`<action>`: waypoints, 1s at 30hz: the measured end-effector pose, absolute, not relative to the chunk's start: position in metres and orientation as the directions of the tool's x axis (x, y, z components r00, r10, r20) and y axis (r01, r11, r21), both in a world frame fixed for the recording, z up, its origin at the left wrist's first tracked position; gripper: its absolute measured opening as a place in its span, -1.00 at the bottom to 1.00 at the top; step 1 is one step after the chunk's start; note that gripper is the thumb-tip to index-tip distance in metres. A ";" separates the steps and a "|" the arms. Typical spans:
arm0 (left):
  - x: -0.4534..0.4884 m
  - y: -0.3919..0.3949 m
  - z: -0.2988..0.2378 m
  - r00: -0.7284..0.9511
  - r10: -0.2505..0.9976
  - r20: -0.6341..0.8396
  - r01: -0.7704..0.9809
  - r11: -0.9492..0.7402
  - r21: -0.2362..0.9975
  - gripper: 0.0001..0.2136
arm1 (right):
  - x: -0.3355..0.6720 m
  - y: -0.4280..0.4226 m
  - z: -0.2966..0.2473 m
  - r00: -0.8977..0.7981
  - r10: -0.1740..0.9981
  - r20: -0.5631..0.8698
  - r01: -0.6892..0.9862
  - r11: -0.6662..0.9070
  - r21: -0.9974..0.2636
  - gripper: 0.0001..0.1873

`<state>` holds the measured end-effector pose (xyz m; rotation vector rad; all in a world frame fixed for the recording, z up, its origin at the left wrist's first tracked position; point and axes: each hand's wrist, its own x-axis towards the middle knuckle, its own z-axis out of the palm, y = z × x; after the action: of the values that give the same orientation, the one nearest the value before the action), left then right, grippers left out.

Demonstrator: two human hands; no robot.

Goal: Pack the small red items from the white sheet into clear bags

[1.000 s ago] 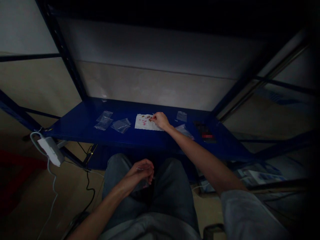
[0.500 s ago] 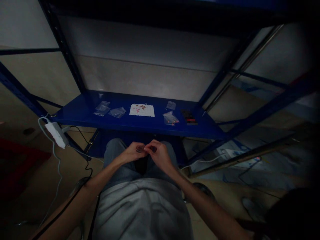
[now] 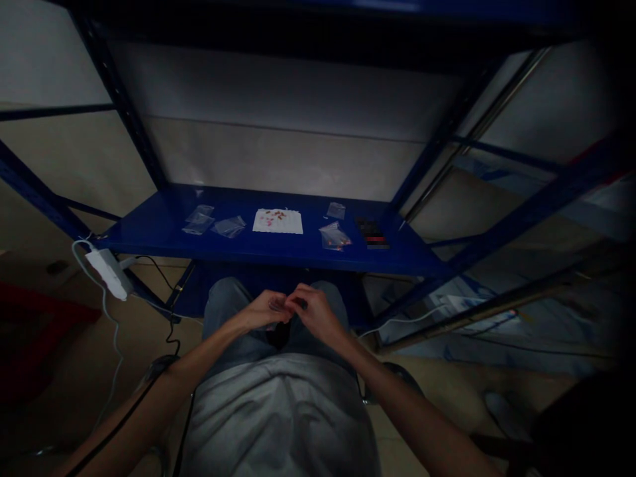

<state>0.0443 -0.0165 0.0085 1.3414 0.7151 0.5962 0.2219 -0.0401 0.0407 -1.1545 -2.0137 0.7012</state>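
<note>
Off the front edge of the shelf (image 3: 298, 249): work drawn close

Right hand (image 3: 309, 309), over the paper (image 3: 288, 227) a second ago, now pinches nearly closed beside the left hand (image 3: 262, 310), which curls around clear plastic (image 3: 276, 305); the right's hold I cannot tell. Small pieces (image 3: 281, 215) lie on the paper, between front and back edges.

Head-worn view, facing forward and down

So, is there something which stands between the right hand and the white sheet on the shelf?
Nothing loose is visible between the right hand and the white sheet; only the blue shelf's front edge lies between. The bag with pieces sits to the right, off that path.
</note>
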 end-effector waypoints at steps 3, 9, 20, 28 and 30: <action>0.046 -0.019 0.009 0.642 0.758 -0.114 -0.001 0.150 0.989 -0.76 | 0.222 -0.041 0.042 -0.338 0.887 0.315 0.475 0.450 -0.756 -0.88; 0.045 -0.026 0.024 0.550 0.832 -0.071 -0.107 0.155 0.982 -0.75 | 0.221 -0.046 0.055 -0.353 0.848 0.395 0.422 0.521 -0.742 -0.90; 0.058 -0.039 0.009 0.690 0.699 -0.187 -0.132 0.376 0.917 -0.61 | 0.233 -0.033 0.051 -0.177 0.946 0.273 0.371 0.321 -0.871 -0.85; 0.058 -0.044 0.025 0.531 0.843 -0.084 -0.153 0.193 0.969 -0.65 | 0.232 -0.037 0.054 -0.127 0.951 0.283 0.225 0.305 -0.925 -0.71; 0.058 -0.042 0.026 0.475 0.878 -0.060 -0.182 0.165 0.969 -0.65 | 0.231 -0.035 0.051 -0.119 0.966 0.229 0.120 0.243 -0.962 -0.63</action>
<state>0.0580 -0.0422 0.0265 1.1602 0.7529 0.8660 0.2309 -0.0350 0.0506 -1.0721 -1.4877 1.0360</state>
